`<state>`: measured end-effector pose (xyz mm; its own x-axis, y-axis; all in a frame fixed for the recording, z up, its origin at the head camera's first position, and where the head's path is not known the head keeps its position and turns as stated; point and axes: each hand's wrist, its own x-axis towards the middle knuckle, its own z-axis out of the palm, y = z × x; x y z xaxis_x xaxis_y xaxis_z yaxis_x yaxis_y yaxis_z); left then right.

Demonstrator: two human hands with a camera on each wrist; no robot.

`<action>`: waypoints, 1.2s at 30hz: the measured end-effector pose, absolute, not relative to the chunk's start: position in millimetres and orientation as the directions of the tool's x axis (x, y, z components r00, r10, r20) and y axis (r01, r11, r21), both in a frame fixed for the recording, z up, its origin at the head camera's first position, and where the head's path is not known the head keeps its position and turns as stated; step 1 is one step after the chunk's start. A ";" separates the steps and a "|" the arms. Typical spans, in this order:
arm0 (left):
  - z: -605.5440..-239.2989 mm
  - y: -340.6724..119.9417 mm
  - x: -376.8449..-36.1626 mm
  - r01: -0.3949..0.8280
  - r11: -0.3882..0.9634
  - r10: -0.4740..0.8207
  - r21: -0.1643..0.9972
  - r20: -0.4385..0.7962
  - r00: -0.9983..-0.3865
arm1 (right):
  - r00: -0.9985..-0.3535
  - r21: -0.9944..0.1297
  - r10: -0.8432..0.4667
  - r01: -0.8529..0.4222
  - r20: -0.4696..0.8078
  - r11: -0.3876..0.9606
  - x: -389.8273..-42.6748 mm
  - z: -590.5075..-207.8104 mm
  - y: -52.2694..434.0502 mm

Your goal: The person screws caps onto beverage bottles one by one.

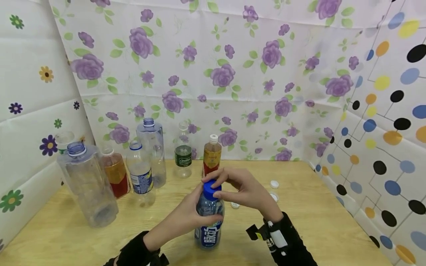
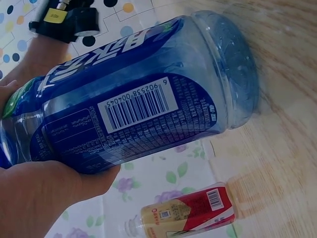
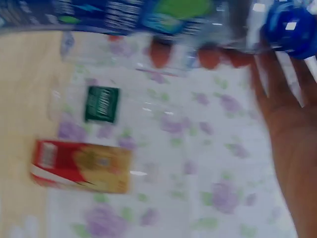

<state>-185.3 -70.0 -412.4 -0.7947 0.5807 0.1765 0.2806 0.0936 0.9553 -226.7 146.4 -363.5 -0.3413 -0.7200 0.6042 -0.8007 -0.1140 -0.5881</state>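
A clear bottle with a blue label stands upright on the table in front of me. My left hand grips it around the upper body, thumb across the front. In the left wrist view the barcode side of the bottle faces the camera. Over the top, my right hand holds the blue cap between thumb and fingers. The cap sits at the bottle's mouth in the blurred right wrist view; whether it is tight or loose I cannot tell.
Left and behind stand several bottles: a large clear one without a cap, a blue-labelled one, a green-labelled one and an amber-red one. White caps lie on the table to the right. Patterned sheets hang behind.
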 end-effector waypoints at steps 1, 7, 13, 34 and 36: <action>-413.0 -70.2 -184.9 0.284 0.098 0.582 0.954 0.176 -0.794 | -0.349 -0.533 -0.716 -0.845 0.605 -0.039 -222.6 -361.1 147.4; -412.0 -69.8 -186.0 0.344 0.154 0.556 0.927 0.206 -0.805 | -0.418 -0.256 -0.639 -0.907 0.646 0.334 -192.4 -341.9 139.1; -410.1 -69.2 -187.3 0.358 0.163 0.557 0.919 0.214 -0.802 | -0.454 -0.130 -0.574 -0.847 0.681 0.515 -171.4 -335.1 126.1; -414.7 -70.2 -184.3 0.243 0.102 0.575 0.965 0.141 -0.806 | -0.395 -0.400 -0.811 -0.890 0.431 0.220 -196.7 -333.8 151.9; -414.2 -70.5 -184.8 0.252 0.097 0.579 0.963 0.152 -0.801 | -0.346 -0.438 -0.835 -0.888 0.427 0.144 -204.0 -335.8 154.1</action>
<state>-184.8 -70.5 -414.2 -0.8013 0.5786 0.1518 0.2522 0.0966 0.9628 -204.0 154.1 -335.8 -0.3458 -0.8354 0.4272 -0.8876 0.1436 -0.4376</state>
